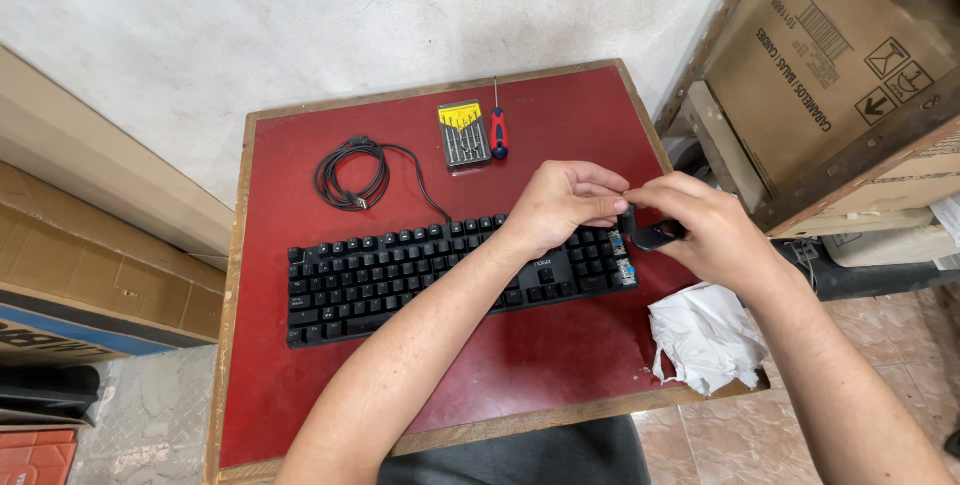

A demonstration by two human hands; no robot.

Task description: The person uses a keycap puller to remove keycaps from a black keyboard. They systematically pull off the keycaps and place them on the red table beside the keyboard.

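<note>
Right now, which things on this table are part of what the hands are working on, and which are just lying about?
In hand:
left hand and right hand, meeting at a small black tool
black keyboard, some right-end keycaps off

Lying about:
coiled cable
screwdriver set case
red-handled screwdriver
crumpled white cloth
cardboard boxes

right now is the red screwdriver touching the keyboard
Apart. The head view shows the red screwdriver beside the small screwdriver case, with bare red table between it and the keyboard.
</note>
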